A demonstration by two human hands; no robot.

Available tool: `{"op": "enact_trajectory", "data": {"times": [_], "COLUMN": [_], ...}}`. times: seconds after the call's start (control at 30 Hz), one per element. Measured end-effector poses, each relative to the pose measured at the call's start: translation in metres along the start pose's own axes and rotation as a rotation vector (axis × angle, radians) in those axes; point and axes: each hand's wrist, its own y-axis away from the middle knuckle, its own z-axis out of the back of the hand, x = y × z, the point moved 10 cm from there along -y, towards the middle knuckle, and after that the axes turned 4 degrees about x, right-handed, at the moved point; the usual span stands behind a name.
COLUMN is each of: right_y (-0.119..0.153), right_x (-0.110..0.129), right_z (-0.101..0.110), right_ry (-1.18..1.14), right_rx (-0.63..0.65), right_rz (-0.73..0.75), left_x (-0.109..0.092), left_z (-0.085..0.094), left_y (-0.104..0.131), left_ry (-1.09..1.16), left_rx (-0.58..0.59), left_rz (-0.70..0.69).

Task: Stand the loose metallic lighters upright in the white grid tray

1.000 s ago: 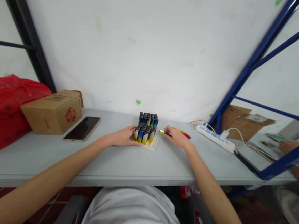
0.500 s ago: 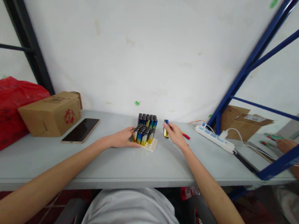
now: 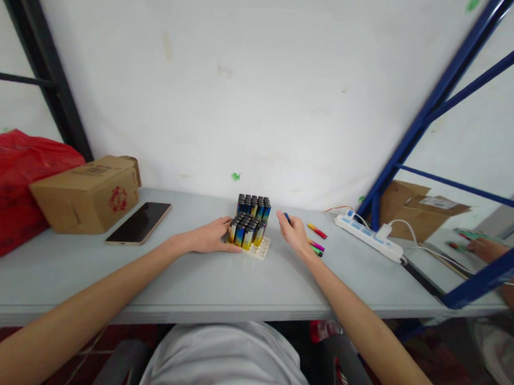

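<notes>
White plastic, pegged and low, makes up the small tray (image 3: 260, 249) on the grey table (image 3: 215, 283), and everything else sits around it. Rows of blue-and-yellow lighters with black caps (image 3: 251, 218) stand upright in the tray, packed close so they prop one another; only the near right corner of the tray shows bare pegs.

At the tray's left edge rests the person's left hand (image 3: 212, 236), palm down and fingers loosely spread, touching the front row of lighters, apparently to keep the tray from sliding. Just right of the tray hovers the right hand (image 3: 294, 233), fingers curled around one blue lighter (image 3: 286, 217), whose end pokes out above the fingertips, near the back rows.

Further right of the tray lie a few loose coloured lighters (image 3: 316, 237) flat on the table, then a white power strip (image 3: 368, 237) with its cable. Well left of the tray lie a dark smartphone (image 3: 139, 222), a brown cardboard box (image 3: 87, 193) and a red plastic bag (image 3: 6, 187).
</notes>
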Motion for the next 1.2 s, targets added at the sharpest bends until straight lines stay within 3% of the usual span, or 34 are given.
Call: {"op": "enact_trajectory", "data": {"times": [0.17, 0.37, 0.57, 0.77, 0.97, 1.2], "right_y": [0.004, 0.006, 0.014, 0.026, 0.032, 0.035], "right_x": [0.004, 0.017, 0.038, 0.075, 0.074, 0.07], "right_z": [0.016, 0.016, 0.008, 0.003, -0.01, -0.037], "right_ry": [0.081, 0.125, 0.093, 0.285, 0.243, 0.351], "right_rx": [-0.13, -0.149, 0.002, 0.065, 0.145, 0.275], "right_rz": [-0.003, 0.055, 0.147, 0.377, 0.334, 0.442], "left_x": [-0.001, 0.001, 0.001, 0.0, 0.0, 0.001], "left_z": [0.0, 0.0, 0.002, 0.0, 0.0, 0.0], "left_y": [-0.001, -0.001, 0.001, 0.001, 0.0, 0.0], "left_ry": [0.023, 0.033, 0.025, 0.03, 0.027, 0.03], "left_rx": [0.004, 0.002, -0.046, -0.035, -0.026, -0.025], "left_rz": [-0.017, 0.002, -0.023, -0.033, -0.038, -0.015]}}
